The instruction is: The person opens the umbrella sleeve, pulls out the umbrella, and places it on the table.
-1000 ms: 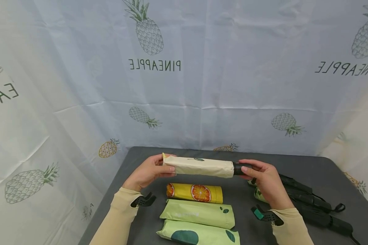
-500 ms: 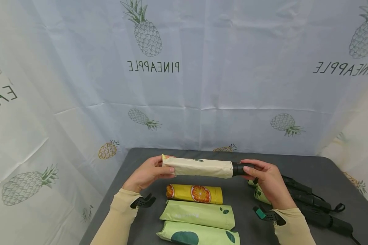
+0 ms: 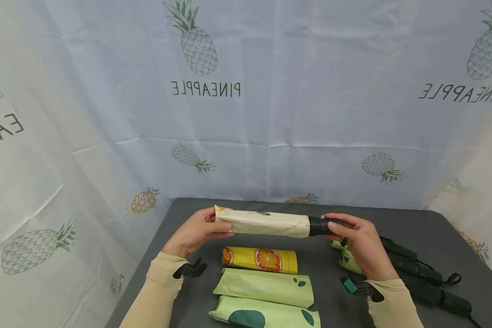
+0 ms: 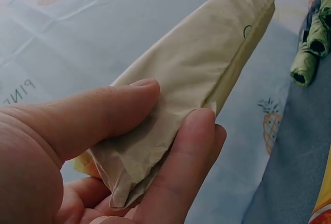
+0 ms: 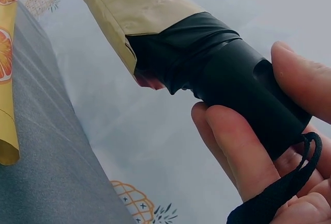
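Observation:
I hold a folded umbrella in a cream sleeve level above the grey table. My left hand pinches the closed end of the sleeve between thumb and fingers. My right hand grips the umbrella's black handle, which sticks out of the sleeve's open end; a black wrist strap hangs by my fingers. Below the umbrella lie a yellow sleeved umbrella with orange slices and two light green ones.
Black folded umbrellas and a green bundle lie on the table's right side behind my right hand. A pale curtain printed with pineapples hangs behind and beside the table.
The cream-sleeved umbrella and both hands have shifted slightly left and up; the grips are the same.

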{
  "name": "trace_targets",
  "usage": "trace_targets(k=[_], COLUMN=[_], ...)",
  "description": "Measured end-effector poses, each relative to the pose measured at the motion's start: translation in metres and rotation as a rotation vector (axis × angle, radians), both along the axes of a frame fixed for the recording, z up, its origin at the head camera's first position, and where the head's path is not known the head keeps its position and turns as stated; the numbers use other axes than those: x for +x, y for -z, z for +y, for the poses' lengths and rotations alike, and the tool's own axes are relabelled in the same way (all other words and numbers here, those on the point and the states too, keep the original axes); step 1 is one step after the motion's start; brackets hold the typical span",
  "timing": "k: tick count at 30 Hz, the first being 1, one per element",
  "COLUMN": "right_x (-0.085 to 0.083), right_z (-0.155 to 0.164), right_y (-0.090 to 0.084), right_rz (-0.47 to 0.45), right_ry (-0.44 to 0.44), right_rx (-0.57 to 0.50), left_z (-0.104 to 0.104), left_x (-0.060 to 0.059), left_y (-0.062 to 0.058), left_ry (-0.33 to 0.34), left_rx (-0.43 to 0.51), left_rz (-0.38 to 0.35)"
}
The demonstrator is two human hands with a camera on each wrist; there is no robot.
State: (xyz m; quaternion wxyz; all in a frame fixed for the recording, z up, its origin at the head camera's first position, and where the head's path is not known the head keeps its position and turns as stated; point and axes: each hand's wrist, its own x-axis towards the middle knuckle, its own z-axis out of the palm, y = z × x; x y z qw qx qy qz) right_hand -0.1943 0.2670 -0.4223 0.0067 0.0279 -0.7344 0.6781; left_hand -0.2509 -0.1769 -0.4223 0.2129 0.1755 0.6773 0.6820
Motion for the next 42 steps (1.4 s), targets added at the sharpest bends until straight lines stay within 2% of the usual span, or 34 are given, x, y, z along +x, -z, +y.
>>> trace_targets(k=[22, 30, 42], right_x=[0.001, 0.001, 0.002], right_z=[0.010, 0.016, 0.023], right_y=[0.003, 0.001, 0.000], right_rz=[0.096, 0.074, 0.088], right_ry=[-0.024, -0.011, -0.028], right_rx=[-0.062, -0.052, -0.085], left_z=[-0.007, -0.008, -0.009], left_x=[-0.002, -0.004, -0.003], left_y=[-0.002, -0.001, 0.001], left_ry=[-0.039, -0.039, -0.028], left_rx=[-0.011, -0.015, -0.013], left_rz=[-0.001, 0.004, 0.015])
